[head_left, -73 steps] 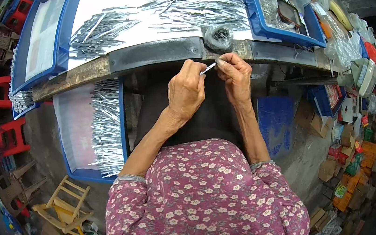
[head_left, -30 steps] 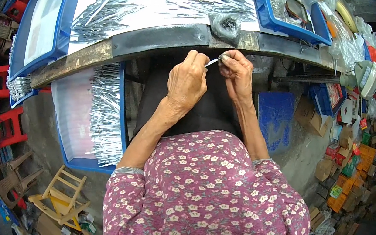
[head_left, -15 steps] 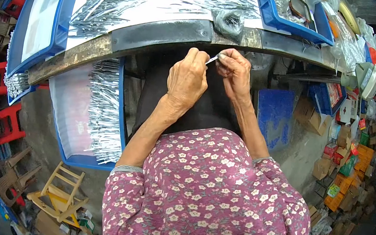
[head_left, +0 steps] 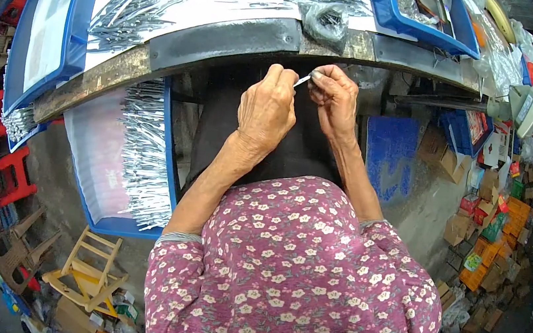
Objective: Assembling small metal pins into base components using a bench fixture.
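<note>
My left hand (head_left: 265, 110) and my right hand (head_left: 335, 102) meet just in front of the table's edge, above my dark lap. Between them runs a thin, pale silvery strip (head_left: 302, 80), with an end pinched in the fingers of each hand. The closed fingers cover both ends, so its full length is hidden. Beyond the hands, many similar thin grey strips (head_left: 139, 8) lie loosely heaped across the white table top. A small clear plastic bag (head_left: 326, 24) rests at the edge, straight ahead of the hands.
Below the table on the left, a blue tray (head_left: 94, 172) holds a dense row of silvery strips. Another blue tray (head_left: 75, 43) stands on the table's left end, and a blue bin (head_left: 422, 34) at its right. A wooden folding stool (head_left: 91, 268) and cardboard boxes (head_left: 444, 155) are on the floor.
Both hands stay in nearly the same place with the strip between them. The right fingers have shifted slightly, and the whole view has moved a little.
</note>
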